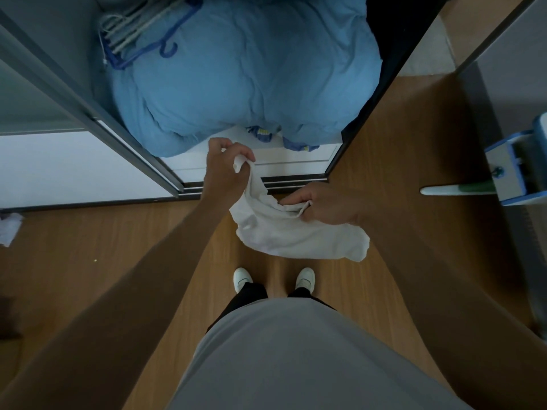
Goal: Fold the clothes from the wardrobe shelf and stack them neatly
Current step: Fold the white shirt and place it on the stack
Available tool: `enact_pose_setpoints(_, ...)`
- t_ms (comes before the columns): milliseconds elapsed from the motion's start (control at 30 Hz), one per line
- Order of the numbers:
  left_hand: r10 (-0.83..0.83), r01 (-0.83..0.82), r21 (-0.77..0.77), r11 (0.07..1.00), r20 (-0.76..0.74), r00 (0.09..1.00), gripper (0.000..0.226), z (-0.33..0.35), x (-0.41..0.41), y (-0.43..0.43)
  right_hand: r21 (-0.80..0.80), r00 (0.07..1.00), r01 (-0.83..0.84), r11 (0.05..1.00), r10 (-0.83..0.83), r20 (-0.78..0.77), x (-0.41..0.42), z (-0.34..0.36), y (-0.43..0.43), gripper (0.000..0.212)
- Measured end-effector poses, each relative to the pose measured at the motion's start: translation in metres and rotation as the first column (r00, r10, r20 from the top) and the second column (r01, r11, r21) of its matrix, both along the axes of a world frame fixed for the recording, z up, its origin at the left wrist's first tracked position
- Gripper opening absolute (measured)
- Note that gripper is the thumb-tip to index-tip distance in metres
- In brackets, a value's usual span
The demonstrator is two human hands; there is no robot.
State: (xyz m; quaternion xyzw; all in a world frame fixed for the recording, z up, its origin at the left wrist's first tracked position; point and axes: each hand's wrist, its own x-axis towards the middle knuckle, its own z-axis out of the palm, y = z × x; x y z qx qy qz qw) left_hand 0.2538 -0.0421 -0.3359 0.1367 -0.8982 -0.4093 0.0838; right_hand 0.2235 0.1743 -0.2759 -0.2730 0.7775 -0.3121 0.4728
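Note:
A white garment [296, 232] hangs crumpled in the air in front of the open wardrobe, above the wooden floor. My left hand [228, 161] pinches one bunched end of it up near the shelf edge. My right hand [319, 207] grips another bunched part lower and to the right, and the rest of the cloth droops below that hand. On the wardrobe shelf [236, 137] lies a big light-blue quilt [245, 72]. Some blue patterned cloth [266, 136] peeks out from under the quilt at the shelf's front edge.
Hangers [139, 28], blue and pale, lie on the quilt at the back left. A sliding wardrobe door [59, 173] stands left, its track at my feet. A blue and white mop [509, 170] stands at right. A crumpled white scrap [10, 227] lies on the floor, left.

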Motion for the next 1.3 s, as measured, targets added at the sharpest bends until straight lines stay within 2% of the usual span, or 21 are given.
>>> enact_pose_setpoints(67, -0.039, 0.028, 0.163, 0.986, 0.063, 0.997, 0.021, 0.003, -0.003, 0.005, -0.053, 0.999, 0.046, 0.998, -0.044, 0.029, -0.002, -0.002, 0.001, 0.043)
enact_pose_setpoints(100, -0.057, 0.022, 0.303, 0.953, 0.106, 0.993, 0.017, 0.003, -0.003, 0.007, -0.074, 0.996, 0.083, 0.994, -0.081, 0.04, -0.002, -0.002, 0.0, 0.038)
enact_pose_setpoints(133, -0.069, -0.02, 0.488, 0.873, 0.165, 0.984, 0.013, 0.005, -0.002, 0.009, -0.09, 0.992, 0.121, 0.989, -0.118, 0.043, -0.002, -0.003, 0.0, 0.034)
enact_pose_setpoints(200, -0.125, -0.166, 0.812, 0.559, 0.281, 0.952, 0.014, 0.008, 0.003, 0.011, -0.124, 0.983, 0.183, 0.975, -0.182, 0.02, -0.003, -0.002, 0.001, 0.035)
enact_pose_setpoints(233, -0.165, -0.214, 0.886, 0.41, 0.303, 0.939, 0.018, 0.007, 0.007, 0.012, -0.138, 0.976, 0.217, 0.966, -0.217, 0.009, -0.004, -0.001, 0.001, 0.035)
enact_pose_setpoints(267, -0.205, -0.229, 0.914, 0.334, 0.308, 0.929, 0.028, 0.006, 0.01, 0.013, -0.147, 0.969, 0.246, 0.958, -0.248, 0.003, -0.004, -0.001, 0.002, 0.032)
enact_pose_setpoints(300, -0.242, -0.22, 0.923, 0.317, 0.302, 0.922, 0.039, 0.004, 0.014, 0.014, -0.15, 0.963, 0.268, 0.952, -0.271, 0.003, -0.004, -0.001, 0.002, 0.03)
enact_pose_setpoints(400, -0.358, -0.133, 0.93, 0.341, 0.26, 0.897, 0.071, -0.001, 0.024, 0.019, -0.155, 0.94, 0.34, 0.928, -0.342, 0.013, -0.005, -0.002, 0.003, 0.031)
enact_pose_setpoints(467, -0.421, -0.068, 0.931, 0.358, 0.226, 0.878, 0.08, -0.005, 0.029, 0.022, -0.154, 0.926, 0.372, 0.915, -0.378, -0.011, -0.005, 0.0, 0.001, 0.034)
enact_pose_setpoints(533, -0.458, -0.005, 0.887, 0.462, 0.244, 0.855, 0.07, -0.006, 0.035, 0.025, -0.163, 0.922, 0.379, 0.911, -0.386, -0.013, -0.006, 0.003, 0.0, 0.034)
enact_pose_setpoints(633, -0.535, 0.143, 0.719, 0.68, 0.354, 0.767, 0.035, -0.008, 0.036, 0.03, -0.147, 0.934, 0.344, 0.927, -0.354, -0.045, -0.011, 0.007, 0.001, 0.035)
enact_pose_setpoints(700, -0.517, 0.147, 0.649, 0.747, 0.427, 0.742, 0.037, -0.014, 0.034, 0.036, -0.128, 0.95, 0.286, 0.95, -0.298, -0.09, -0.015, 0.01, 0.002, 0.036)
enact_pose_setpoints(767, -0.477, 0.114, 0.628, 0.77, 0.448, 0.756, 0.045, -0.015, 0.033, 0.041, -0.092, 0.955, 0.244, 0.965, -0.256, -0.15, -0.021, 0.013, 0.003, 0.036)
enact_pose_setpoints(833, -0.446, 0.071, 0.638, 0.767, 0.449, 0.774, 0.05, -0.011, 0.034, 0.044, -0.137, 0.92, 0.343, 0.929, -0.362, -0.152, -0.028, 0.016, 0.004, 0.034)
enact_pose_setpoints(867, -0.424, 0.041, 0.647, 0.762, 0.449, 0.787, 0.054, -0.008, 0.034, 0.044, -0.196, 0.876, 0.44, 0.876, -0.467, -0.12, -0.032, 0.016, 0.005, 0.033)
enact_pose_setpoints(933, -0.365, -0.038, 0.687, 0.726, 0.431, 0.825, 0.064, -0.003, 0.034, 0.044, -0.292, 0.725, 0.652, 0.7, -0.688, -0.029, -0.038, 0.014, 0.009, 0.029)
enact_pose_setpoints(1000, -0.287, -0.127, 0.743, 0.657, 0.403, 0.869, 0.068, 0.0, 0.034, 0.042, -0.28, 0.591, 0.771, 0.572, -0.806, -0.019, -0.043, 0.007, 0.016, 0.033)
enact_pose_setpoints(1100, -0.179, -0.236, 0.816, 0.528, 0.379, 0.908, 0.057, 0.005, 0.029, 0.038, -0.1, 0.511, 0.853, 0.512, -0.859, -0.037, -0.04, -0.016, 0.03, 0.06)
enact_pose_setpoints(1200, -0.071, -0.32, 0.838, 0.443, 0.389, 0.919, 0.048, 0.006, 0.021, 0.033, 0.094, 0.38, 0.908, 0.409, -0.896, 0.231, -0.012, -0.036, 0.035, 0.087)
enact_pose_setpoints(1267, -0.02, -0.377, 0.83, 0.411, 0.422, 0.906, 0.046, 0.006, 0.016, 0.031, 0.091, 0.324, 0.92, 0.381, -0.872, 0.368, 0.011, -0.051, 0.036, 0.076)
enact_pose_setpoints(1300, -0.01, -0.396, 0.83, 0.393, 0.434, 0.901, 0.044, 0.007, 0.014, 0.029, 0.065, 0.357, 0.907, 0.416, -0.843, 0.402, 0.019, -0.056, 0.035, 0.064)
